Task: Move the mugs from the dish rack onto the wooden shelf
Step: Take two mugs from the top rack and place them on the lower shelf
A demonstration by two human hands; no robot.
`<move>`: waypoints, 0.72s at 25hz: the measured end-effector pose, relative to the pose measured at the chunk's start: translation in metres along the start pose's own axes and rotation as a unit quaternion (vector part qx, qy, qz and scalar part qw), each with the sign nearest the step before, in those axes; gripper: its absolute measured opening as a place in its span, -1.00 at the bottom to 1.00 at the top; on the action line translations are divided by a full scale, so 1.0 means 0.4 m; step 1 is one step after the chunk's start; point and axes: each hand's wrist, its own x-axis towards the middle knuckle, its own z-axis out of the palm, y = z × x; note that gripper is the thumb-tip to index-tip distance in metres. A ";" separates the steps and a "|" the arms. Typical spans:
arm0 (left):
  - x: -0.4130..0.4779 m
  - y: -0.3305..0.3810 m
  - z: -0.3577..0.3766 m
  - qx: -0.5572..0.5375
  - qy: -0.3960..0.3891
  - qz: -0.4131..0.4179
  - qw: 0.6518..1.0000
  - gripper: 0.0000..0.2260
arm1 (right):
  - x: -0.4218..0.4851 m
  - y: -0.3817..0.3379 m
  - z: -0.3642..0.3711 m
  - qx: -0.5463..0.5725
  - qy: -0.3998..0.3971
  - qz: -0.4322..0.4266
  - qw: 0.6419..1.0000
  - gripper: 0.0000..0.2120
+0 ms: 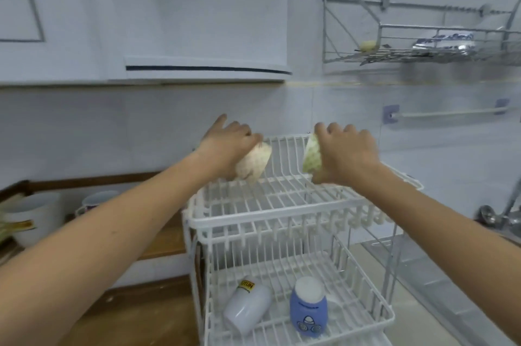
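My left hand [227, 144] grips a cream patterned mug [255, 161], tilted, just above the top tier of the white wire dish rack [262, 221]. A second pale green-patterned mug [312, 158] is held by my right hand [345, 155] over the same tier's right side. On the rack's lower tier a white mug [248, 307] lies on its side and a blue mug [308, 307] stands upside down. The wooden shelf [166, 241] runs to the left of the rack, with a white-and-blue mug [97, 202] standing on it.
A big white pot [33, 219] sits at the shelf's left end. White wall cabinets [197, 69] hang above. A metal wire rack [423, 47] with a packet is fixed high on the right wall, a towel bar [445, 113] below it, a tap [496, 216] at far right.
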 end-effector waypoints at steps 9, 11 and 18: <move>-0.484 -0.128 -0.050 -0.436 0.261 -0.368 0.779 -0.25 | -0.190 -0.302 -0.239 0.692 0.108 0.059 0.711 -0.35; -0.623 -0.147 -0.013 -0.471 0.252 -0.415 0.736 -0.30 | -0.239 -0.416 -0.244 0.720 0.071 0.030 0.690 -0.36; -0.973 -0.099 0.277 -0.537 0.055 -0.558 0.630 -0.35 | -0.389 -0.776 -0.048 0.679 -0.097 0.034 0.727 -0.20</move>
